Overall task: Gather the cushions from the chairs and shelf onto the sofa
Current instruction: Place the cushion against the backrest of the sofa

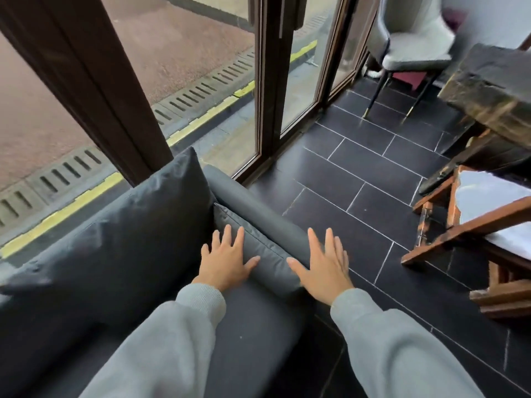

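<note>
A dark grey sofa (253,334) fills the lower left, with its rounded armrest (258,208) running toward the window. A dark grey cushion (267,254) stands on edge against the inside of that armrest. My left hand (227,259) lies flat and open on the cushion's left side. My right hand (321,264) is open with fingers spread over the armrest end, just right of the cushion. A large back cushion (138,225) leans along the sofa's back at left. Both arms wear grey sleeves.
Glass doors with dark frames (270,110) stand behind the sofa. A grey upholstered chair (413,53) sits at the far right corner. A dark wooden table (494,90) and a wooden chair with a pale seat (482,214) stand on the black tiled floor (359,173) at right.
</note>
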